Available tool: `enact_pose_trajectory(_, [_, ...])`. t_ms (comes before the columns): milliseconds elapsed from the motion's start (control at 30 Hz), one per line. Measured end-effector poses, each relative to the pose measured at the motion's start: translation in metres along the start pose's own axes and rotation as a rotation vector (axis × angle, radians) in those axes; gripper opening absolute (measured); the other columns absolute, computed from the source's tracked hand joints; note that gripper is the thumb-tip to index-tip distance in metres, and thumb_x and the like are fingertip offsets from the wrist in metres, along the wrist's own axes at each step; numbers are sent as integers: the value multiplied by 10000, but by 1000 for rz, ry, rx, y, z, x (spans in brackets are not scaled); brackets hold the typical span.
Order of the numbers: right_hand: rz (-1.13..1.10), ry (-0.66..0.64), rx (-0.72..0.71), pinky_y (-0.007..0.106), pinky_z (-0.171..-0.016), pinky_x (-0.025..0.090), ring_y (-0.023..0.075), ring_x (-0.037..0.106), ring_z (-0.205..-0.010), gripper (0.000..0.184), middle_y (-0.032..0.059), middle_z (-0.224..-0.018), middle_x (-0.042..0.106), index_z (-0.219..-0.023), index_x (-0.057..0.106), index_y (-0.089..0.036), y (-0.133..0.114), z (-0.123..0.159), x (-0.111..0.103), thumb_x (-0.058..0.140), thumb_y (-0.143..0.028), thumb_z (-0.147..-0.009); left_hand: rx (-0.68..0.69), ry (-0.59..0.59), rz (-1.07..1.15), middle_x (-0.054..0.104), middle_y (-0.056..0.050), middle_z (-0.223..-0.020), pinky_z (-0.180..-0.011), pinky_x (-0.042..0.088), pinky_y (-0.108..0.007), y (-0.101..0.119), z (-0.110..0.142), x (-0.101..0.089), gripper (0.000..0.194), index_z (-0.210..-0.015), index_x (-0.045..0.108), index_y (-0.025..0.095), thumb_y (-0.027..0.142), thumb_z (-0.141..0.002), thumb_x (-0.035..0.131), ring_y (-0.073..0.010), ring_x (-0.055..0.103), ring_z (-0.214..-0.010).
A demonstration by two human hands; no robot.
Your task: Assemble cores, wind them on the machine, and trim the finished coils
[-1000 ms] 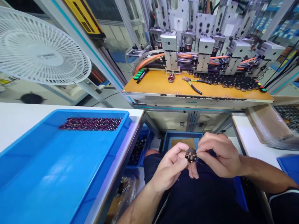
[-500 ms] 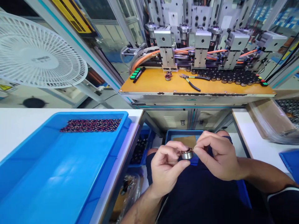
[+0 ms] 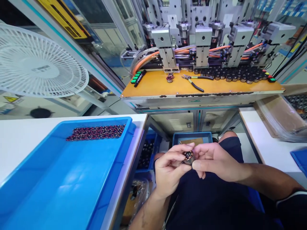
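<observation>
Over my lap, a small motor stator (image 3: 189, 157), a metal ring with copper windings inside, is tilted with its wound opening towards me. My left hand (image 3: 170, 167) grips it from the left between thumb and fingers. From the other side my right hand (image 3: 213, 161) closes on it, thumb at its lower right edge and fingers behind it. Part of the ring is hidden by the fingers. Rows of similar wound stators (image 3: 98, 132) stand at the far end of a blue tray (image 3: 79, 175) on my left.
Ahead, a machine bench (image 3: 148, 88) carries cutting pliers (image 3: 195, 83), a black marker (image 3: 140, 79), two loose stators (image 3: 169, 78) and many dark parts (image 3: 240, 74). A white fan (image 3: 43, 64) stands at left. A plastic-lined box (image 3: 280, 116) sits at right.
My right hand, which was pinching at the stator's right edge, has moved left and now wraps the ring. The stator has turned from nearly level to tilted towards me.
</observation>
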State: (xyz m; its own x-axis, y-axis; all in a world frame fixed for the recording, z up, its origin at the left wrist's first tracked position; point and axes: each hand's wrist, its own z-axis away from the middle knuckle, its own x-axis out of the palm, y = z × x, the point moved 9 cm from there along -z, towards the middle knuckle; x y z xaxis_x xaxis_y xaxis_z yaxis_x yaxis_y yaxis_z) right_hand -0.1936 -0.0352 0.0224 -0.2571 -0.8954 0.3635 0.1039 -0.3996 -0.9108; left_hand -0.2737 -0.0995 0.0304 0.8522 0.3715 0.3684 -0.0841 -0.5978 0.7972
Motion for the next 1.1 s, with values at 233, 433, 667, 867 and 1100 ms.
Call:
enact_pose_trajectory(233, [768,456,-831,243,-596,531,131,631,-655,200,46,-800,672,-1006,639,-174,-49,24,-17,661,-183,-807,213,240,-466,698,-81,-1123,-882,578,-353,34,2,-27,364,-1054,686,227,155,-717,800,-224,673,-1055])
enact_pose_trajectory(433, [1301,590,-1264,297,-653,569,180,676,-705,304,63,-813,706,-1096,602,-181,-44,45,-3,622,-110,-801,229,46,-887,733,-61,-992,-756,592,-308,49,0,18,487,-1170,651,210,158,-710,801,-195,698,-826])
enact_pose_trajectory(667, [1106,460,-1123,272,-618,545,163,632,-710,327,75,-855,657,-1076,608,-171,-52,46,-1,631,-99,-758,172,-1,-845,746,-45,-965,-777,578,-300,41,-9,25,302,-1055,679,220,133,-772,741,-184,694,-861])
enact_pose_trajectory(867, [891,451,-1037,219,-544,481,109,549,-572,203,0,-672,587,-991,642,-179,-64,44,1,705,-161,-799,278,-62,-899,709,-87,-1076,-790,579,-320,43,-3,30,431,-1172,638,214,53,-777,698,-201,678,-936])
enact_pose_trajectory(1100, [721,428,-773,202,-512,434,83,527,-537,106,-17,-623,598,-774,647,-177,-62,30,-13,617,-173,-875,178,-53,-730,698,-89,-1075,-717,601,-273,39,-3,24,348,-1080,683,214,45,-776,692,-190,689,-912])
